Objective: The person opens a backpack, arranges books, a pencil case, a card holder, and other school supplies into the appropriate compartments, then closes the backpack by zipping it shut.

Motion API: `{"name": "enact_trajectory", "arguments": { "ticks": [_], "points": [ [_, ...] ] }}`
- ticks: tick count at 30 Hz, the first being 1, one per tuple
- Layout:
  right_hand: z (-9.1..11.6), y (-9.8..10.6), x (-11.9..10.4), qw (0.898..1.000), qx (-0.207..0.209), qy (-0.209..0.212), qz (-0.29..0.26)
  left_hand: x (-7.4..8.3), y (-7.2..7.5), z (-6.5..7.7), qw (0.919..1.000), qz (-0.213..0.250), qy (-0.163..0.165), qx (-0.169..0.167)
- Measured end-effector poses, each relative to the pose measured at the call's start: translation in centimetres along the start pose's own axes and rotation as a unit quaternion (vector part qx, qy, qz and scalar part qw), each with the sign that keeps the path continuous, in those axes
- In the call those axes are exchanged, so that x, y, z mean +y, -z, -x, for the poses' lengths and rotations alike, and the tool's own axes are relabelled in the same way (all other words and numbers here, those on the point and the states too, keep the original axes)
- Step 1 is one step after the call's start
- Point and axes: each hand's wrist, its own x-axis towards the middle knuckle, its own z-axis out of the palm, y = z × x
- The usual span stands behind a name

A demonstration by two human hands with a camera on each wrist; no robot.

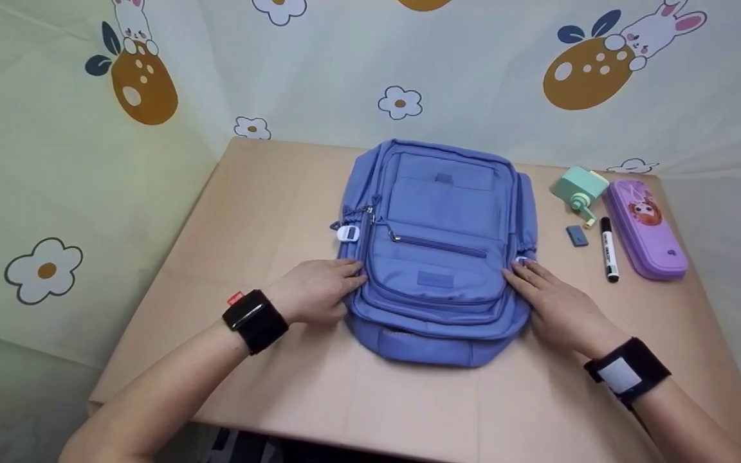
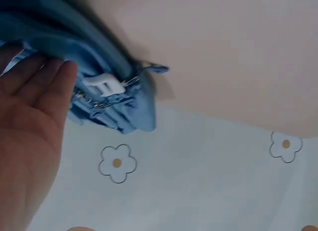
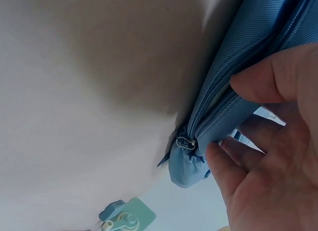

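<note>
A blue backpack (image 1: 444,212) lies flat on the table, front face up, its top toward the back wall. My left hand (image 1: 319,289) rests with straight fingers on the bag's lower left edge. Just beyond those fingers hangs a white tag (image 1: 347,233) beside the zip pulls, also seen in the left wrist view as a white piece (image 2: 104,84). On the opposite edge my right hand (image 1: 560,308) touches the bag with extended fingers. In the right wrist view its thumb (image 3: 263,82) lies along a side zipper (image 3: 216,104), with a metal zip pull (image 3: 186,142) near the fingertips.
To the right on the table (image 1: 216,270) are a mint green crank sharpener (image 1: 579,185), a small blue eraser (image 1: 577,235), a black-and-white marker (image 1: 609,251) and a purple pencil case (image 1: 647,228). A patterned cloth (image 1: 332,71) hangs behind and at the sides.
</note>
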Motion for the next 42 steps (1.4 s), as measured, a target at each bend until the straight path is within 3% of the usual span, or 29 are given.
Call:
{"name": "enact_trajectory", "arguments": {
  "ticks": [4,7,10,13,16,20,26,32,38,42],
  "points": [
    [0.1,0.0,0.1,1.0,0.01,0.006,0.002,2.1,3.2,-2.0,0.9991,-0.029,0.024,-0.019],
    [0.1,-0.1,0.2,1.0,0.02,0.011,0.005,4.3,5.4,-4.2,0.9972,-0.066,0.023,-0.028],
    [-0.1,-0.2,0.2,1.0,0.026,0.014,0.003,6.7,6.8,-6.6,0.9962,-0.081,-0.002,-0.032],
    [-0.2,-0.2,0.2,0.999,0.029,0.014,-0.003,9.3,7.6,-9.1,0.997,-0.062,-0.027,-0.038],
    [-0.2,-0.3,0.4,0.999,0.039,0.02,-0.009,11.7,7.3,-11.5,0.9976,-0.039,-0.041,-0.039],
    [-0.3,-0.4,0.8,0.997,0.056,0.025,-0.039,14.5,6.0,-14.0,0.9984,-0.011,-0.033,-0.044],
    [-0.5,-0.4,1.6,0.992,0.055,0.003,-0.11,17.2,3.8,-16.2,0.9978,-0.038,-0.01,-0.053],
    [-0.6,0.4,2.1,0.987,0.034,-0.018,-0.157,17.3,2.5,-16.6,0.9968,-0.05,-0.01,-0.061],
    [-1.0,2.1,3.6,0.966,0.057,-0.132,-0.215,16.8,2.0,-16.7,0.9962,-0.035,-0.026,-0.075],
    [-1.5,2.5,5.1,0.951,0.032,-0.18,-0.25,16.7,2.0,-16.7,0.9957,-0.035,-0.026,-0.082]
  ]
}}
